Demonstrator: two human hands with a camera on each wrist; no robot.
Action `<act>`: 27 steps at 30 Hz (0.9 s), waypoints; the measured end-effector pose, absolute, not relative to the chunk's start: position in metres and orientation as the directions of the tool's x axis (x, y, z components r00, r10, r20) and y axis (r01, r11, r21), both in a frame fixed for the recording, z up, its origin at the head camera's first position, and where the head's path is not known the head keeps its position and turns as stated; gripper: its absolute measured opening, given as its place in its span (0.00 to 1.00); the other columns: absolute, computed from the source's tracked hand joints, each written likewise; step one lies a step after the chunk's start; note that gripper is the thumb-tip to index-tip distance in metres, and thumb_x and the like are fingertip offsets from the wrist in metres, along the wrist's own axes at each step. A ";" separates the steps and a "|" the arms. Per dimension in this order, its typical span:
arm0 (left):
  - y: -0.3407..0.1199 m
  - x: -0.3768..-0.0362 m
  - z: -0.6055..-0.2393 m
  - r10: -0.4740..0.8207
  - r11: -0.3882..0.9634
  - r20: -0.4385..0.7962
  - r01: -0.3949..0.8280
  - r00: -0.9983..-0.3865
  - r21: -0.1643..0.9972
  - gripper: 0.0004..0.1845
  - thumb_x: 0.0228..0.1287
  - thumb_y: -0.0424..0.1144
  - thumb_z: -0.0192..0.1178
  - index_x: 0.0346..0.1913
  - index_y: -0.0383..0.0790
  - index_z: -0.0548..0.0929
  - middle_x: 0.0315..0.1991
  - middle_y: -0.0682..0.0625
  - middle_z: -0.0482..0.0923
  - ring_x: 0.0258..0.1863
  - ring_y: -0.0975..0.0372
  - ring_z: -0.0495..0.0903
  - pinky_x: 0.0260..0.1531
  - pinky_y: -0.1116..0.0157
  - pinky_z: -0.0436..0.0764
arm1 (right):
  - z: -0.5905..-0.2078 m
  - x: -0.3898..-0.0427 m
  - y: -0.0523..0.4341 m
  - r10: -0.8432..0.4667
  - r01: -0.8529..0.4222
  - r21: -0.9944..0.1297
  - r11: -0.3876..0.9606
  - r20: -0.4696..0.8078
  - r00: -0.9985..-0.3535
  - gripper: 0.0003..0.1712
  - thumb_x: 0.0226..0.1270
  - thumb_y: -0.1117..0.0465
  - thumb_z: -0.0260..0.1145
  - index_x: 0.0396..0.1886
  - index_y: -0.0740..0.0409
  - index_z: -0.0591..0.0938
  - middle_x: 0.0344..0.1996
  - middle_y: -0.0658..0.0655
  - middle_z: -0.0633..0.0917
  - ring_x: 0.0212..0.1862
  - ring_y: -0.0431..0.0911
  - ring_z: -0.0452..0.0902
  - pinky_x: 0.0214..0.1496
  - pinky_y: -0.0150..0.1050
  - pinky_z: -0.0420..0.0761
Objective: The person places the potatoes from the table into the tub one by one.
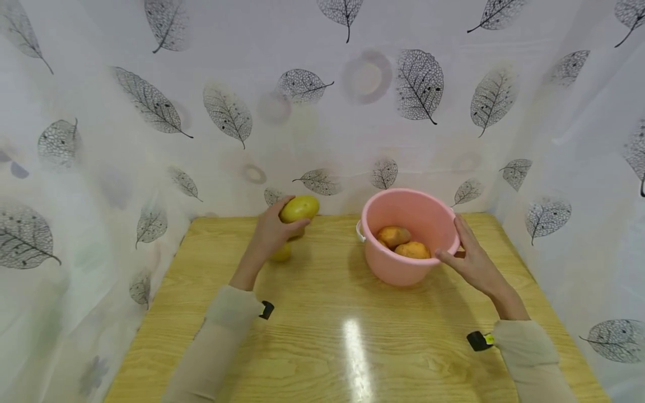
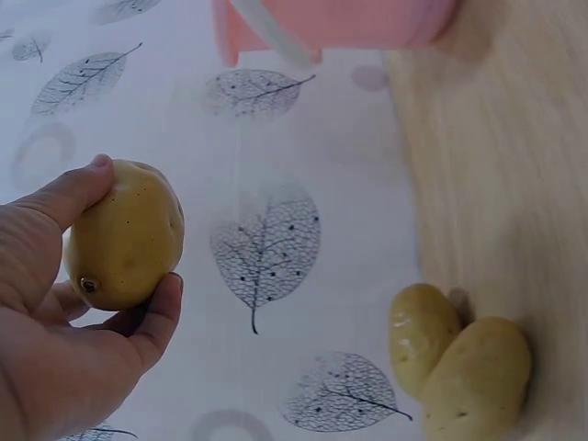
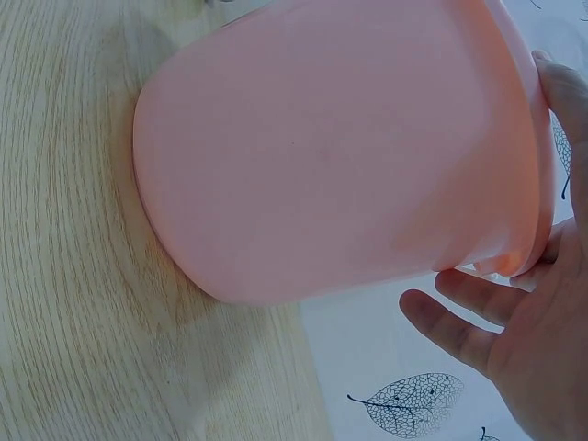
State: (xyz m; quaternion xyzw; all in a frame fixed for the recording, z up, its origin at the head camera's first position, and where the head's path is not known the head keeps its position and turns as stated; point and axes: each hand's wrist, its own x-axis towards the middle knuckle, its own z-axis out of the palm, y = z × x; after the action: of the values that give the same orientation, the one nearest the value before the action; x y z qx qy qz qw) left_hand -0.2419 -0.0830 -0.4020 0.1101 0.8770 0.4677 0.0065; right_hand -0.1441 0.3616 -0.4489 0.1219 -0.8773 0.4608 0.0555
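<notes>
My left hand grips a smooth yellow-brown potato between thumb and fingers, raised above the back left of the table. Below it, two more potatoes lie side by side on the wood, partly covered by the hand in the head view. At the back right stands a pink bucket, its white handle hanging on the left side. Several potatoes rest inside it. My right hand holds the bucket's right rim, thumb on the near side and fingers around the far side.
The wooden table ends at the back against a pale curtain printed with dark leaves, which also hangs along both sides. Small black devices are strapped at both wrists.
</notes>
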 end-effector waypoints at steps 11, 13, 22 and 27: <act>-0.091 -0.238 -0.377 0.208 0.537 0.088 0.189 -0.974 0.822 0.44 0.65 0.55 0.71 0.79 0.46 0.65 0.70 0.40 0.71 0.60 0.46 0.76 0.58 0.45 0.78 | -0.449 -0.143 0.361 -0.162 -0.257 -0.791 0.556 0.200 -0.966 0.57 0.74 0.61 0.68 0.85 0.47 0.37 0.83 0.60 0.37 0.69 0.67 0.64 0.51 0.18 0.73; -0.092 -0.239 -0.376 0.211 0.539 0.086 0.189 -0.974 0.821 0.44 0.66 0.55 0.71 0.79 0.45 0.65 0.70 0.40 0.71 0.60 0.46 0.75 0.59 0.45 0.78 | -0.449 -0.144 0.362 -0.165 -0.258 -0.791 0.554 0.200 -0.966 0.57 0.74 0.62 0.67 0.85 0.46 0.36 0.83 0.60 0.36 0.69 0.67 0.64 0.51 0.18 0.73; -0.088 -0.243 -0.380 0.228 0.546 0.071 0.188 -0.971 0.816 0.44 0.66 0.57 0.70 0.79 0.47 0.64 0.70 0.40 0.71 0.59 0.46 0.76 0.58 0.45 0.78 | -0.450 -0.144 0.363 -0.166 -0.256 -0.790 0.558 0.196 -0.966 0.58 0.74 0.61 0.68 0.85 0.47 0.36 0.83 0.61 0.36 0.70 0.69 0.63 0.51 0.17 0.73; -0.077 -0.246 -0.381 0.251 0.539 0.092 0.218 -0.964 0.813 0.44 0.65 0.57 0.71 0.78 0.45 0.66 0.67 0.40 0.73 0.57 0.47 0.76 0.56 0.46 0.78 | -0.450 -0.144 0.362 -0.163 -0.257 -0.794 0.551 0.200 -0.966 0.57 0.74 0.61 0.67 0.85 0.46 0.36 0.83 0.60 0.36 0.71 0.68 0.62 0.52 0.17 0.73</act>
State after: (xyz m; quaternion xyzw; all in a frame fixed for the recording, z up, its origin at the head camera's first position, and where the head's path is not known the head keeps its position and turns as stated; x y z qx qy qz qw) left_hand -0.2461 -0.0767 -0.3809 0.1337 0.8771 0.4609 0.0178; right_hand -0.1441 0.3617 -0.4500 0.1195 -0.8791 0.4585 0.0513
